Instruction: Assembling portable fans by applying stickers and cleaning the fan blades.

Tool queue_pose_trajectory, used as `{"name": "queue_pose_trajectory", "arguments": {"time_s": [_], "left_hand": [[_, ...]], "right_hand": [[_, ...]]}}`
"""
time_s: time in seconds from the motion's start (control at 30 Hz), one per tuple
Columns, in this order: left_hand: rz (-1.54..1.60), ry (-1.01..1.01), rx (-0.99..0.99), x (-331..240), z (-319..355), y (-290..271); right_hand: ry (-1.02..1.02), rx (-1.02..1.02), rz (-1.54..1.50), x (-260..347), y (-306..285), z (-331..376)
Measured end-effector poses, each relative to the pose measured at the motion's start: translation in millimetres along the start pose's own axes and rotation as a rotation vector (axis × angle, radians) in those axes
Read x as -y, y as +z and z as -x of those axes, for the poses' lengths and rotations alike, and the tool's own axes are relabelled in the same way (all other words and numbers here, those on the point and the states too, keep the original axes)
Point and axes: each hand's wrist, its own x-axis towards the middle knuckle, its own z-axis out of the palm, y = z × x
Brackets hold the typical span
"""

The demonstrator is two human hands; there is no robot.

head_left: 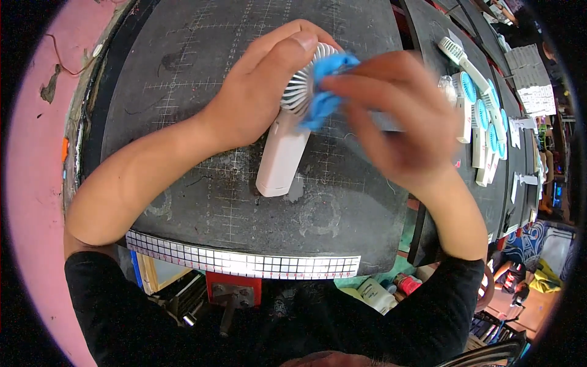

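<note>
A white handheld fan (284, 158) lies on the dark, line-marked table mat (232, 211), its handle pointing back toward me. My left hand (251, 85) grips the fan's round slatted head from the left, thumb on top and fingers curled behind the far side. From the right, my right hand (406, 113), blurred by motion, pinches a crumpled blue cloth (325, 95) and presses it against the grille. That cloth and my fingers hide much of the fan's face.
On a side table to the right lie several more fans (482, 116) with white bodies and blue faces. A gridded ruler strip (244, 263) runs along the mat's near edge, above a red metal bracket (233, 289). A pink wall (30, 183) stands at the left.
</note>
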Motion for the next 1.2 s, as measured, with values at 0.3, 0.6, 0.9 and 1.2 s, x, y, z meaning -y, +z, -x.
{"name": "queue_pose_trajectory", "arguments": {"time_s": [0.3,0.6,0.9,1.2], "left_hand": [[0.086,-0.073,0.002,-4.1,2.3,2.1],[0.061,0.006,0.001,2.1,-1.9,-0.6],[0.047,-0.042,0.069,0.1,2.2,-0.1],[-0.04,-0.016,0.033,3.3,-0.9,-1.2]], "right_hand": [[-0.014,-0.011,-0.004,-4.0,6.6,7.4],[-0.038,0.094,0.037,2.2,3.6,3.7],[-0.03,0.092,0.068,3.7,3.4,3.1],[0.027,0.062,0.02,3.8,10.0,5.9]]}}
